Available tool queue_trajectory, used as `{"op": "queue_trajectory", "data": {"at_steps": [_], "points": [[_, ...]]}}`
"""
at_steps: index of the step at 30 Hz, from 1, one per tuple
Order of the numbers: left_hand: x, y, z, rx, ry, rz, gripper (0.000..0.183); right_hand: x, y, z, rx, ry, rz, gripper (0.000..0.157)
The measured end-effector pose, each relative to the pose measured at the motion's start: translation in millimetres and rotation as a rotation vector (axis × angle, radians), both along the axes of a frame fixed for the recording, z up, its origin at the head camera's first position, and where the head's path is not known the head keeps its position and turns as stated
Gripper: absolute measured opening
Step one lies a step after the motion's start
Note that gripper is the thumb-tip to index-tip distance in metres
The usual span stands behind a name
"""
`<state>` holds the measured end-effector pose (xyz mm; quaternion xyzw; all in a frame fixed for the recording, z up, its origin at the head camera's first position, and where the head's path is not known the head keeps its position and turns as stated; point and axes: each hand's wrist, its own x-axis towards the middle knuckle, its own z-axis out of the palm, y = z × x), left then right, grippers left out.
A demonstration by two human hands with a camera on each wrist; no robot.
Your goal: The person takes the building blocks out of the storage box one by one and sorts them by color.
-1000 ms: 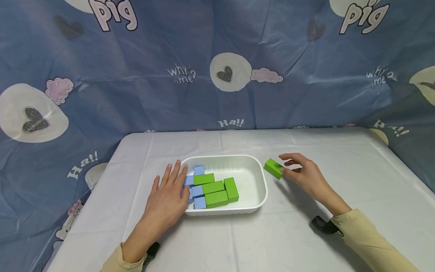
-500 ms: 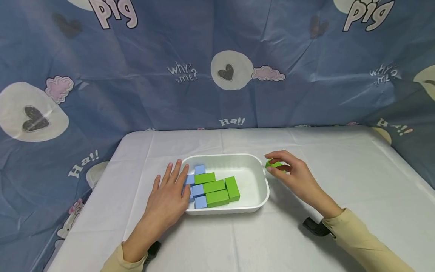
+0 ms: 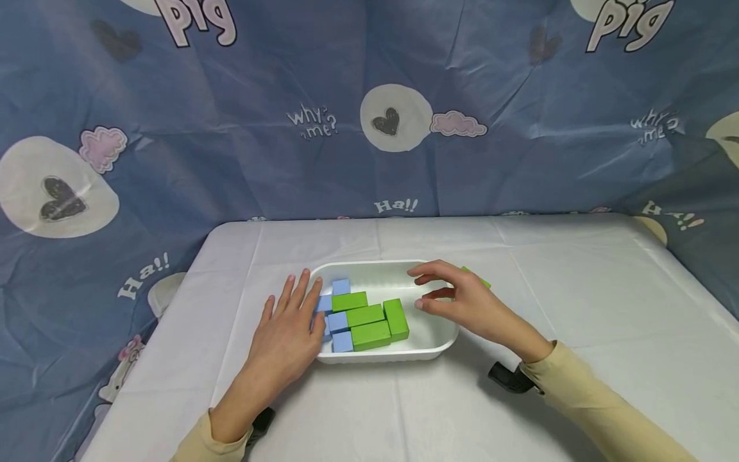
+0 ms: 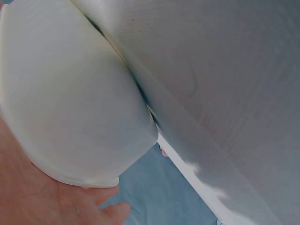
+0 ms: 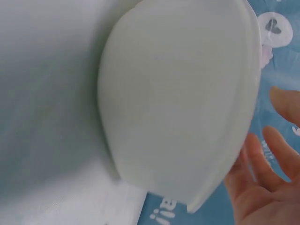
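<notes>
A white plastic tray (image 3: 381,357) stands on the table, with several green blocks (image 3: 371,335) and blue blocks (image 3: 342,342) bunched in its left half. My left hand (image 3: 287,333) lies over the tray's left end, fingers spread and straight, partly covering the blue blocks. Above the tray's right end is my right hand (image 3: 470,305), thumb and fingers apart with nothing between them. The right wrist view also shows that hand (image 5: 267,183) beside the tray's outer wall (image 5: 178,103). Another green block (image 3: 487,282) lies outside the tray, mostly hidden behind my right hand.
A white cloth (image 3: 358,410) covers the table. Behind it hangs a blue printed curtain (image 3: 260,173). Bare tray floor (image 3: 424,337) shows right of the green blocks.
My right hand has moved left from the loose green block to above the tray's right end, leaving that block on the table. My left hand stays at the tray's left end.
</notes>
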<state>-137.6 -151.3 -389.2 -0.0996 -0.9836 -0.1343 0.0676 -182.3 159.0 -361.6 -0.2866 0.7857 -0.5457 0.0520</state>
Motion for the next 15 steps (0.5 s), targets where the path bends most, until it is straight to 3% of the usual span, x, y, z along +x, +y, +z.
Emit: {"op": "queue_trajectory", "data": {"at_steps": [10,15], "points": [[-0.6,0,-0.2,0.006,0.003,0.002,0.058,-7.9,-19,-4.8,0.176,-0.035,0.121,0.049],[-0.3,0,-0.6,0.012,0.000,0.004,0.058,-14.2,-26,-8.4,0.196,-0.102,0.203,0.057]]}}
